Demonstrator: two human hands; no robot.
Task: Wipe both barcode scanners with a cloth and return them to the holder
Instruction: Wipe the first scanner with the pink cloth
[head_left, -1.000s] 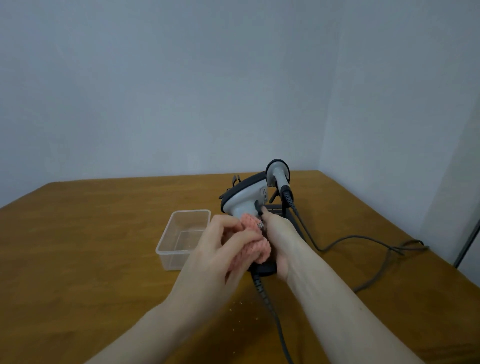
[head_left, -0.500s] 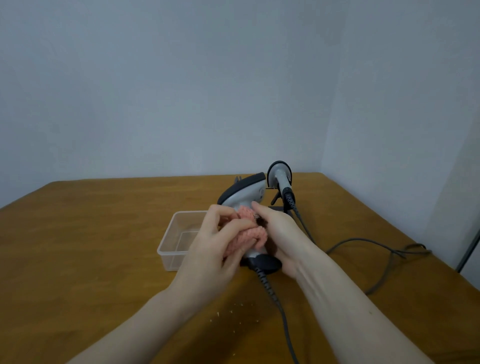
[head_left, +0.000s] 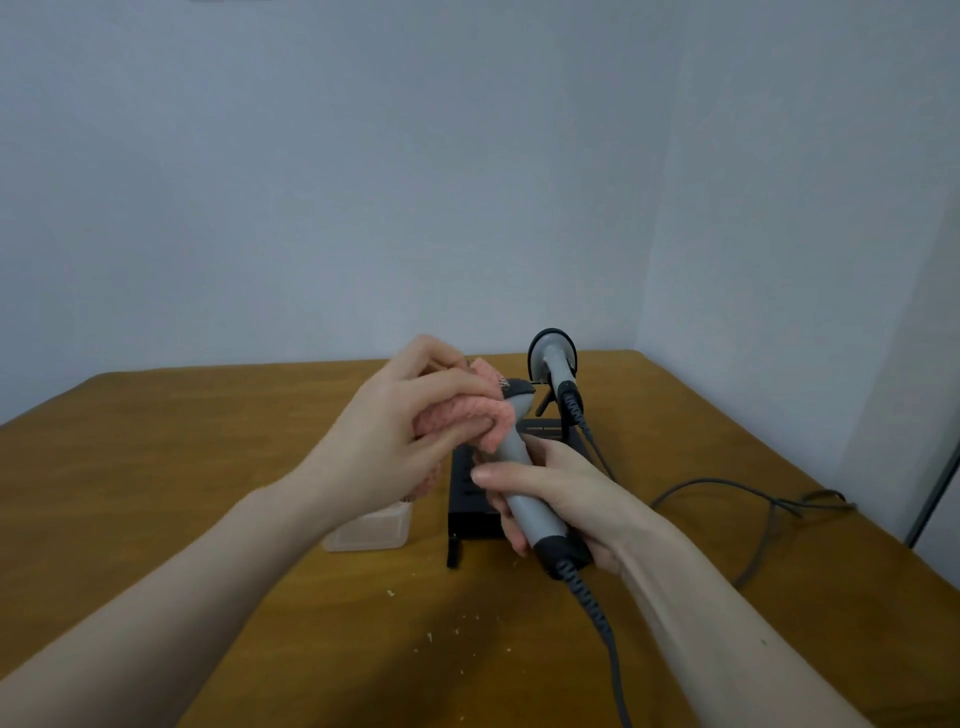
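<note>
My right hand (head_left: 563, 499) grips the grey handle of a barcode scanner (head_left: 522, 486), held above the table with its head pointing away from me. A pink knitted cloth (head_left: 467, 413) is pressed over the scanner's head by my left hand (head_left: 410, 436), which hides most of the head. The second scanner (head_left: 555, 364) rests upright in the black holder (head_left: 470, 499) just behind, its cable running off to the right.
A clear plastic container (head_left: 371, 532) sits on the wooden table (head_left: 156, 467) under my left wrist, left of the holder. Grey cables (head_left: 727, 488) loop across the table's right side. Small crumbs (head_left: 431, 634) lie near me. Walls stand close behind and to the right.
The scanner has been turned so its handle points toward me. My left hand has slid the cloth up from the handle onto the head. My right hand has shifted lower on the handle.
</note>
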